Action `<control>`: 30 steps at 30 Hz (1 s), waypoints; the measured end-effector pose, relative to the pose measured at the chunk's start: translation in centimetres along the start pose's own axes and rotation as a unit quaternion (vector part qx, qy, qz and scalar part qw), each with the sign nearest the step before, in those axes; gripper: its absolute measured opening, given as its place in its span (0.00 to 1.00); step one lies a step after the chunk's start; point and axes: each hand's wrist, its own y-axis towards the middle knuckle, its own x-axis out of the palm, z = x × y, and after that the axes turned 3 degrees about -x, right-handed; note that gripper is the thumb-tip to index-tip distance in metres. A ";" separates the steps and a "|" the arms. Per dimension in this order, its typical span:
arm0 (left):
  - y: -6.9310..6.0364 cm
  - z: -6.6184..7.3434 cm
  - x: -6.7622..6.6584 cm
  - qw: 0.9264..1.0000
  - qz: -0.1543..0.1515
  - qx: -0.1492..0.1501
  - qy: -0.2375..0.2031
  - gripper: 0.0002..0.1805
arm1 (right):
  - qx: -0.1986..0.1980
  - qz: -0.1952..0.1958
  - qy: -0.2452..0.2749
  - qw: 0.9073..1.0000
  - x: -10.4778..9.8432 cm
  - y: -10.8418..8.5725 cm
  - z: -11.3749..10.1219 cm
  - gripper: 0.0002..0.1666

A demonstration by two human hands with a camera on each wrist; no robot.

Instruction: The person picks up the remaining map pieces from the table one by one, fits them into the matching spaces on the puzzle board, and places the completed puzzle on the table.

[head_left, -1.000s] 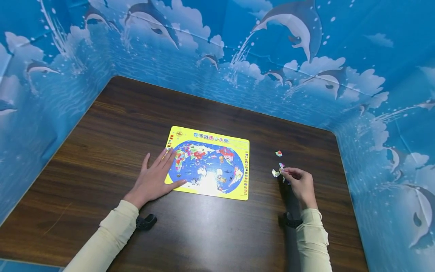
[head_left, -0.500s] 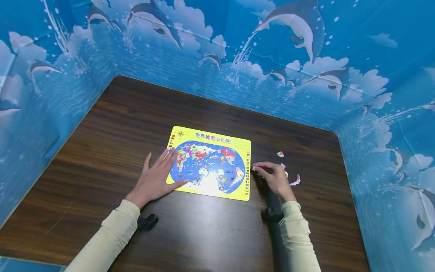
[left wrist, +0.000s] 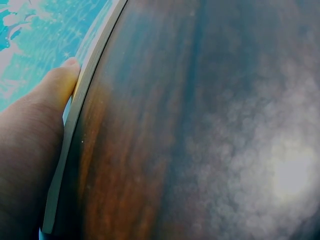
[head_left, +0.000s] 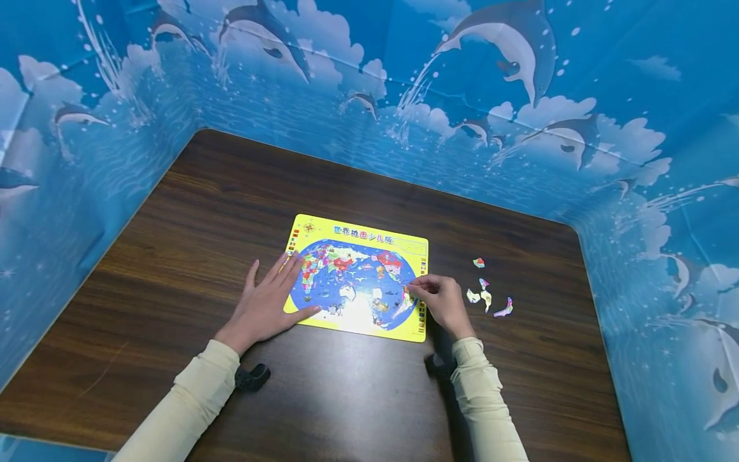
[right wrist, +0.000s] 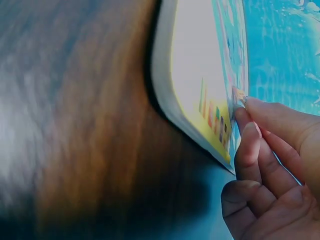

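Seen from beside the bench, left to right. Left hand [head_left: 260,311]: fingers spread wide, resting at 9 o'clock on a flat, rectangular, yellow-bordered map board [head_left: 358,285]. Likely light, stiff, slippery on the smooth dark wood-grain bench [head_left: 260,173]; hold by the rim. Gloss strong; blue oval within. Right hand [head_left: 441,301], 3 o'clock: fingers pinch a small multicoloured piece [right wrist: 239,94], outline mostly hidden. Probably thin, light, easily bent; take by its edges. Further out, also 3 o'clock: irregular, brightly printed loose pieces [head_left: 487,300], one a curved pink-violet sliver [head_left: 504,308].
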 end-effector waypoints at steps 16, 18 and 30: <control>0.1 0.1 0.1 1.000 -0.004 -0.002 0.000 0.60 | -0.004 0.024 -0.034 0.999 0.7 -0.4 0.2 0.10; 0.1 0.1 0.0 1.000 -0.005 -0.002 -0.002 0.60 | -0.008 0.025 -0.040 0.999 0.7 -0.5 0.2 0.09; 0.1 0.1 -0.1 1.000 -0.008 -0.004 -0.002 0.61 | -0.046 0.016 -0.095 0.994 0.7 -0.8 0.1 0.09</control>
